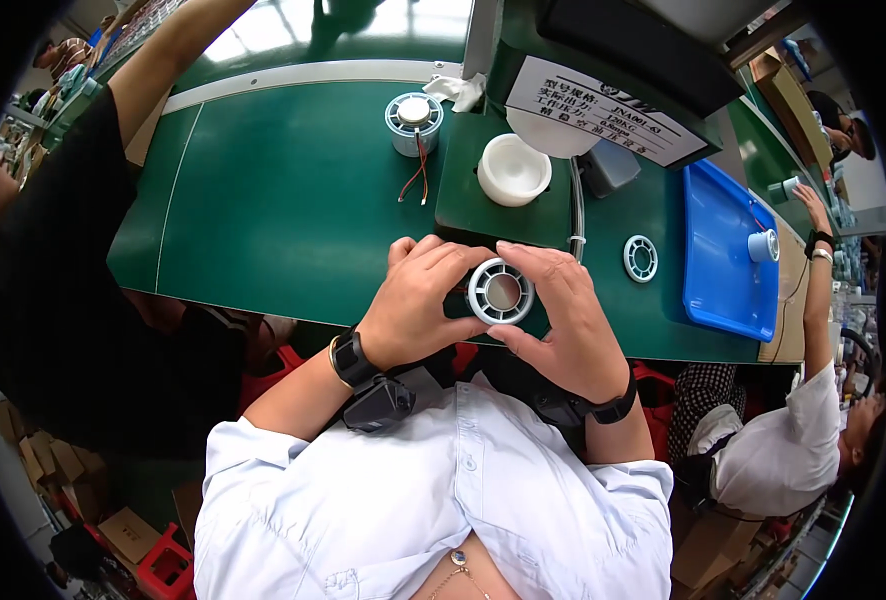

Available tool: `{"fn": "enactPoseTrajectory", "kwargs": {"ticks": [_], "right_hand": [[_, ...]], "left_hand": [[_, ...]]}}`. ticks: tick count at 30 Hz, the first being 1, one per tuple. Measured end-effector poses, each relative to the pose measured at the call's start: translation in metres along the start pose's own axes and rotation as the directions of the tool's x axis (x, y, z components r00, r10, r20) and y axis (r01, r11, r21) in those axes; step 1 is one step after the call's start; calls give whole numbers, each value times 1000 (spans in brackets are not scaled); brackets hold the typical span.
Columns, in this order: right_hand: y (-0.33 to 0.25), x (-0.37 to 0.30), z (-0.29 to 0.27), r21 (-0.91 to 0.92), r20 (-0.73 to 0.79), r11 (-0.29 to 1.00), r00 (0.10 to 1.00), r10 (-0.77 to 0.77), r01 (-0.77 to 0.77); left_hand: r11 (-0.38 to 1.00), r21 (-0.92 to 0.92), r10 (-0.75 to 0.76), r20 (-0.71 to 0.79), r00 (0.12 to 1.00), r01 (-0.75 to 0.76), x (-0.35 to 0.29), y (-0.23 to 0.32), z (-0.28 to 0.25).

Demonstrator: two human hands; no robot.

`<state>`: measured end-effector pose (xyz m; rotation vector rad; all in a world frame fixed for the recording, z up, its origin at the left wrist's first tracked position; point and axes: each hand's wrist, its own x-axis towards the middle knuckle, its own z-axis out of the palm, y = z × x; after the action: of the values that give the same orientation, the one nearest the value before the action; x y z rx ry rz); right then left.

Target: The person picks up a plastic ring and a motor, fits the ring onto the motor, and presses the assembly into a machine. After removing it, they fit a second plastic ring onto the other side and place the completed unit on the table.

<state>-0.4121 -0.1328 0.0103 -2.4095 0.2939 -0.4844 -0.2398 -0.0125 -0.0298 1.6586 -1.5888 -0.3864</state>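
Between my two hands I hold a small round housing (502,291), pale, with a spoked ring around a silver centre. My left hand (413,302) grips its left side with fingers and thumb; my right hand (571,322) closes around its right side. A bit of thin wire shows beside it near my left fingers. Just beyond my hands stands a white round cup (515,170) on the dark green base of a machine. A loose pale spoked ring (640,259) lies on the green table to the right of my right hand.
Another pale blue housing (414,122) with red and dark wires stands at the far left of the machine (603,75). A blue tray (728,255) at right holds one wired housing (762,246). A white cloth (460,92) lies behind. People sit or stand on both sides.
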Motion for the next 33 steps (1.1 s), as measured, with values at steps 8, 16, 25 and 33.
{"fn": "enactPoseTrajectory", "kwargs": {"ticks": [8, 16, 25, 33], "right_hand": [[-6, 2, -5, -173, 23, 984, 999, 36, -32], [1, 1, 0, -84, 24, 995, 999, 47, -45], [1, 0, 3, -116, -13, 992, 999, 47, -48], [0, -2, 4, -123, -43, 992, 999, 30, -35]], "left_hand": [[1000, -8, 8, 16, 1000, -8, 0, -4, 2], [999, -27, 21, -22, 1000, -21, 0, -3, 5], [999, -35, -2, -14, 1000, 2, 0, -3, 6], [998, -58, -7, -8, 1000, 7, 1, -3, 6]]}}
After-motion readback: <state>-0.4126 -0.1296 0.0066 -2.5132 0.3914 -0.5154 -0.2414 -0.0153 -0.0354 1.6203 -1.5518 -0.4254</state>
